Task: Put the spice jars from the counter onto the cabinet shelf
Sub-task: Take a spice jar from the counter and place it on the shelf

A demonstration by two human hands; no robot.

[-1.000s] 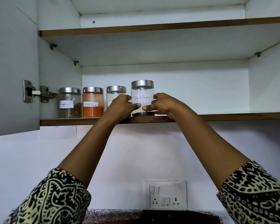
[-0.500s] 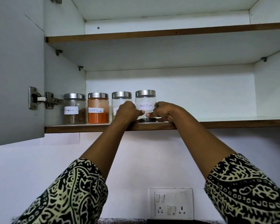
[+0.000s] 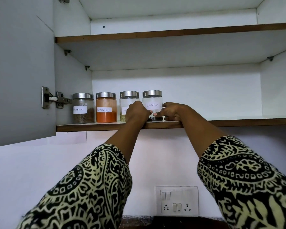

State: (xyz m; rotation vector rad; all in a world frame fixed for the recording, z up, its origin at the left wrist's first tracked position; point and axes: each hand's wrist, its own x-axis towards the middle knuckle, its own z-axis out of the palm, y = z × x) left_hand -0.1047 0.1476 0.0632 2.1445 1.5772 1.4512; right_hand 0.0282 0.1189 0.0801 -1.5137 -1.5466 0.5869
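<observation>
Several glass spice jars with steel lids stand in a row on the lower cabinet shelf (image 3: 238, 121). From the left: a cinnamon jar (image 3: 83, 108), a red chilli powder jar (image 3: 106, 107), a jar of pale seeds (image 3: 128, 103) partly hidden by my hand, and the black pepper jar (image 3: 152, 103). My left hand (image 3: 136, 112) and my right hand (image 3: 172, 112) hold the black pepper jar from both sides near its base. The jar is upright on the shelf, close beside the seed jar.
The grey cabinet door (image 3: 21, 71) stands open at the left on its hinge (image 3: 56, 100). An upper shelf (image 3: 172, 33) runs above. A switch and socket plate (image 3: 179, 201) is on the wall below, above a dark counter edge (image 3: 155, 222).
The black pepper jar has gone from raised at the shelf's front edge to standing deeper in, in line with the other jars. Both hands stayed on it.
</observation>
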